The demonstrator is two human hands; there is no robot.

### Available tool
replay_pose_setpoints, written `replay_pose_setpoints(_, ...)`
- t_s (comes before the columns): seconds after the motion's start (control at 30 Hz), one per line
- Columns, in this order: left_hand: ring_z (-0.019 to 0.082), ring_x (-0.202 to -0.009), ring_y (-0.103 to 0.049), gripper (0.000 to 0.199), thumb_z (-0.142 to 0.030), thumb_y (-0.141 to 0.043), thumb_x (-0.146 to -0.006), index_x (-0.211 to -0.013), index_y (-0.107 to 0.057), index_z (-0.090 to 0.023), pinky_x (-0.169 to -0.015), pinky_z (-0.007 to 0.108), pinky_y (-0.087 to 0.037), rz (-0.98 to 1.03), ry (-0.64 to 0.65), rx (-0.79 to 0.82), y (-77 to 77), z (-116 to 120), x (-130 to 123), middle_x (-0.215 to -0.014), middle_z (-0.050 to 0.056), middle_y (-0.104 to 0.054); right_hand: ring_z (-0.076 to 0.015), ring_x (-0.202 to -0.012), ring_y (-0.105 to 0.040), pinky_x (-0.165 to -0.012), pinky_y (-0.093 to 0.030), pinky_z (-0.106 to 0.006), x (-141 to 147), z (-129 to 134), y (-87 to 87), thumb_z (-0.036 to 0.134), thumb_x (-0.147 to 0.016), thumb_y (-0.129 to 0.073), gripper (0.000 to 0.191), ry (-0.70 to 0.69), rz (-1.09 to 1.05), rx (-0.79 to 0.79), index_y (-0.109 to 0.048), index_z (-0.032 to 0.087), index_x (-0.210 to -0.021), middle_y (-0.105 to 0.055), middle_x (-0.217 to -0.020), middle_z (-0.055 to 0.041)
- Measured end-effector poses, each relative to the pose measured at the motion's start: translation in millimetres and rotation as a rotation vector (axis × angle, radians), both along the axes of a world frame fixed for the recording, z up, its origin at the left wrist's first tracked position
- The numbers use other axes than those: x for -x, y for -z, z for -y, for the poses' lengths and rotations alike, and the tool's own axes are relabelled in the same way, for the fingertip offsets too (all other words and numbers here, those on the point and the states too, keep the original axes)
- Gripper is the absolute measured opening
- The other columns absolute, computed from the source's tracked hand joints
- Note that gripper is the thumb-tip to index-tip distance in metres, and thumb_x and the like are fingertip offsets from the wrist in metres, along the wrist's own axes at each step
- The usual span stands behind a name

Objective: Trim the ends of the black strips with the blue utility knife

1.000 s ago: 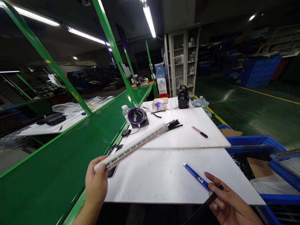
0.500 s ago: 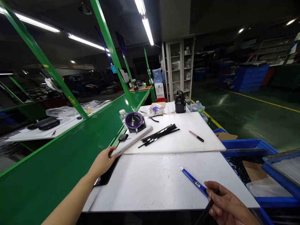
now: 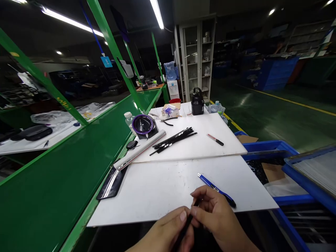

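Both hands are together at the bottom centre of the frame, over the near edge of the lower white board [image 3: 157, 196]. Between them is a thin black strip [image 3: 187, 224], which runs at a slant from just above the fingers down toward the bottom edge of the frame. The left hand [image 3: 168, 229] is nearly closed, with its thumb [image 3: 182, 217] pressed toward the strip. The right hand [image 3: 215, 217] is also curled closed, its fingers [image 3: 202, 199] pinching the strip from the other side. Much of the strip is hidden by the fingers, so its exact shape is hard to tell. Just beyond the right hand lies a blue pen [image 3: 214, 187], slanting across the lower board with its dark end close to the hand. A dark flat piece [image 3: 111, 183] with a shiny stripe sits at that board's left edge. On the upper white board [image 3: 217, 147] are a bundle of black strips [image 3: 173, 140], a small red and black pen [image 3: 215, 139] and a long white bar [image 3: 141, 148] along the left side. Toward the far end are a round purple and black disc [image 3: 143, 125], pliers [image 3: 166, 121] and a black flask [image 3: 197, 102]. A green workbench [image 3: 52, 182] fills the left of the frame, and a blue crate [image 3: 267, 148] stands at the right.
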State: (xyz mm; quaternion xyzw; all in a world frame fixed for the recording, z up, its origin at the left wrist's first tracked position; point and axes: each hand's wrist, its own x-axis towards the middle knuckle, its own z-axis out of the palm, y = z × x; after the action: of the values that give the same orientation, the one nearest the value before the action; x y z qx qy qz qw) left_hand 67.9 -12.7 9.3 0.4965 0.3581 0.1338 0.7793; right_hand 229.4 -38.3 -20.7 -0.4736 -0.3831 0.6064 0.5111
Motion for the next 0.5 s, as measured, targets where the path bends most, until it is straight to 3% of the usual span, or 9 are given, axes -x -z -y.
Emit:
replay_pose_setpoints(0.13,0.006,-0.040,-0.018,0.031,-0.048,-0.040,-0.096,-0.096,-0.054,-0.021,-0.039,0.020,-0.011,0.113,-0.049,0.269,9.7,-7.4,0.9,-0.057,-0.007,-0.033,-0.0163,-0.070,-0.056,-0.068,-0.047,-0.032,-10.4,3.8,3.4,0.036,-0.085,-0.069,0.032,0.115,0.243,-0.113,-0.057,0.023,-0.111,-0.059,-0.081,-0.0004)
replay_pose_setpoints(0.27,0.004,-0.043,-0.019,0.024,-0.040,-0.044,-0.096,-0.095,-0.056,-0.019,-0.040,0.017,-0.012,0.148,-0.137,0.359,2.8,-9.5,16.2,-0.063,-0.006,-0.033,-0.0215,-0.095,-0.057,-0.086,-0.046,-0.038,-43.8,2.3,13.9,0.031,-0.092,-0.059,0.017,0.383,0.829,-0.436,-0.059,0.025,-0.107,-0.061,-0.101,-0.0055)
replay_pose_setpoints(0.33,0.003,-0.045,-0.023,0.020,-0.036,-0.050,-0.093,-0.090,-0.057,-0.017,-0.041,0.016,-0.014,0.181,-0.196,0.377,1.6,-10.4,27.5,-0.067,-0.004,-0.035,-0.0260,-0.104,-0.055,-0.092,-0.043,-0.043,-60.2,-0.4,27.2,0.033,-0.092,-0.059,0.020,0.355,1.062,-0.415,-0.061,0.023,-0.108,-0.062,-0.105,-0.0077)
replay_pose_setpoints(0.4,0.002,-0.046,-0.022,0.017,-0.034,-0.052,-0.091,-0.091,-0.057,-0.017,-0.041,0.016,-0.013,0.198,-0.247,0.393,3.3,-10.7,39.0,-0.067,-0.005,-0.034,-0.0306,-0.108,-0.054,-0.094,-0.041,-0.048,-70.4,-3.0,43.9,0.038,-0.090,-0.059,0.035,0.253,1.205,-0.324,-0.059,0.020,-0.120,-0.062,-0.111,-0.0106)
replay_pose_setpoints(0.5,0.003,-0.045,-0.017,0.023,-0.040,-0.048,-0.094,-0.098,-0.057,-0.019,-0.041,0.017,-0.010,0.166,-0.315,0.396,8.6,-7.4,53.9,-0.064,-0.006,-0.028,-0.0313,-0.105,-0.055,-0.094,-0.042,-0.050,-76.0,-4.7,62.6,0.036,-0.091,-0.050,0.046,0.123,1.254,-0.299,-0.054,0.015,-0.132,-0.062,-0.110,-0.0130)
